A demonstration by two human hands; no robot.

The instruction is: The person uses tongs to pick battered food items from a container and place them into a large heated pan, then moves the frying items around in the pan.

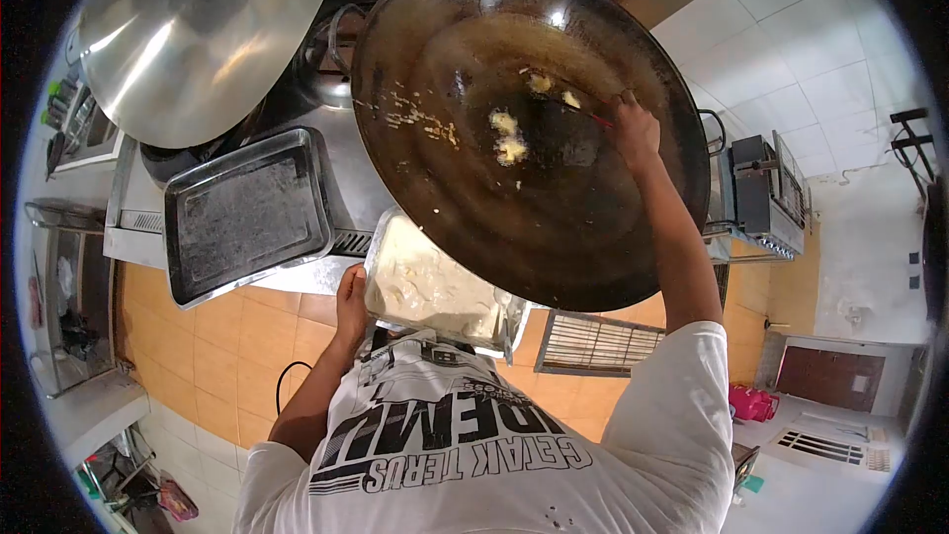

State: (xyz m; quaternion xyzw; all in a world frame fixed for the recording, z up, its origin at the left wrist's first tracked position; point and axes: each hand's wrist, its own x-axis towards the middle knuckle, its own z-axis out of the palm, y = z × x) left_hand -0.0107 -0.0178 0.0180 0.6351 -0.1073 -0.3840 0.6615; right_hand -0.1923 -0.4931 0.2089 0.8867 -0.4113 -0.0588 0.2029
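My right hand (636, 131) reaches over a huge dark wok (583, 237) and is closed around a thin red-handled utensil (599, 120). Its far end points at small yellow pieces (540, 84) in the wok. A pale yellow clump (508, 138) lies near the wok's middle, and broken crumbs (420, 119) are scattered on its left side. My left hand (351, 297) grips the left edge of a rectangular metal tray (516, 324). Thick, creamy off-white batter (425, 272) fills that tray, which is held in front of my body, beside the wok's near rim.
On the steel counter at left sits a dark, shallow baking tray (247, 213). A large round metal lid (203, 30) stands behind it. The wok has loop handles (714, 129). A floor grate (599, 343) lies below, and a stove-like appliance (766, 193) stands at right.
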